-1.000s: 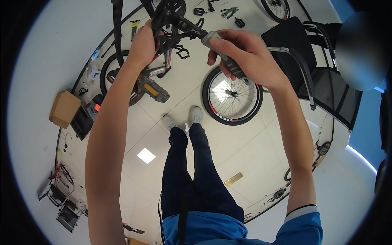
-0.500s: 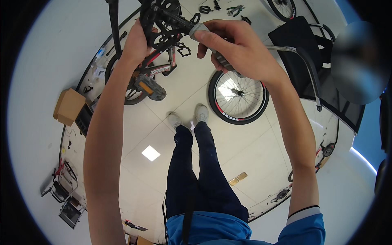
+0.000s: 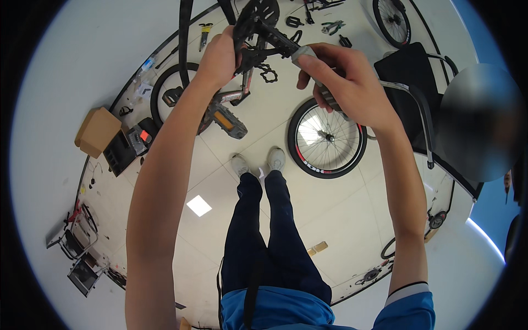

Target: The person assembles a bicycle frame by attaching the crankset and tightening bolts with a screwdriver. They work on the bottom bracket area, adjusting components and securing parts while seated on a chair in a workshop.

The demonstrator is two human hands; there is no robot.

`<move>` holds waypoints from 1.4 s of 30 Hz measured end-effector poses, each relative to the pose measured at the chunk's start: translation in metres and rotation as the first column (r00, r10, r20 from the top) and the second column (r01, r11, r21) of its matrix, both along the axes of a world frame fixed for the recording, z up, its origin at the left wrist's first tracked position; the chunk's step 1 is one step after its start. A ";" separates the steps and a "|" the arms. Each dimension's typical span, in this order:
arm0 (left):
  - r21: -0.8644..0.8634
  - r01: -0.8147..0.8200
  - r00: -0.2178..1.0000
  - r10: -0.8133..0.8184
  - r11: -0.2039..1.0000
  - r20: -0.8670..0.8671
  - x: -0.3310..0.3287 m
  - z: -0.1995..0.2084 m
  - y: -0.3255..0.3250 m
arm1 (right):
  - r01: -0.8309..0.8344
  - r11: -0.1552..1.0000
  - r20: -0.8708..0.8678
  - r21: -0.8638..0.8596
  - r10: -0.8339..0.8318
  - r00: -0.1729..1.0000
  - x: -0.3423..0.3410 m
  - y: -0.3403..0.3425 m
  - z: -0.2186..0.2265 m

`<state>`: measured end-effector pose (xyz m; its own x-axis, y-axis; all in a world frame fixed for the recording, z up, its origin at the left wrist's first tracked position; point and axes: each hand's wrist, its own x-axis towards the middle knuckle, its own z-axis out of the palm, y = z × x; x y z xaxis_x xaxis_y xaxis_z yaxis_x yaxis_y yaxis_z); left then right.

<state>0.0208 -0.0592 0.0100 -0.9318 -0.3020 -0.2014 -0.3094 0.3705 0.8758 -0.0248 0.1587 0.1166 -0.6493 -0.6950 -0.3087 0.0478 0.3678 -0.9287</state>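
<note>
Near the top, my left hand (image 3: 219, 59) is closed round a black bicycle part whose kind is hard to make out, beside a black piece with holes (image 3: 268, 12). A black bar (image 3: 278, 38) slants from there toward my right hand (image 3: 352, 82). That hand wraps round a ribbed grey-and-black grip (image 3: 330, 100) with a light grey collar, at the bar's end; the thumb lies along the collar. Below the hands stands the bicycle frame (image 3: 234, 97), partly hidden by my left arm. A black pedal (image 3: 227, 122) with an orange reflector sticks out under it.
A loose wheel (image 3: 294, 140) lies on the floor by my feet. Pliers (image 3: 333, 26) and a loose pedal (image 3: 294, 21) lie beyond my right hand. A black chair (image 3: 404, 69) stands at right. An open cardboard box (image 3: 99, 131) and a dark case (image 3: 120, 153) are at left.
Both hands, the bar and the grip have shifted right and slightly down in the picture. The floor things also sit lower. Both hands keep their hold.
</note>
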 end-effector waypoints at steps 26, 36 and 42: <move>-0.195 0.070 0.997 -0.076 0.978 -0.024 -0.007 -0.013 -0.009 | 0.065 0.997 0.031 0.040 -0.067 0.997 -0.001 -0.013 0.012; -0.211 0.100 0.995 -0.099 0.972 0.016 -0.011 -0.009 -0.005 | 0.097 0.995 0.050 0.019 -0.098 0.994 -0.001 -0.006 0.009; -0.061 0.049 0.992 -0.042 0.997 0.122 -0.016 0.000 -0.003 | 0.121 0.993 0.058 0.003 -0.121 0.991 -0.001 -0.002 0.009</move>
<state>0.0049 -0.0625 0.0101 -0.9150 -0.2757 -0.2946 -0.3927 0.4407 0.8072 -0.0260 0.1565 0.1256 -0.7098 -0.6125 -0.3478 0.1457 0.3555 -0.9233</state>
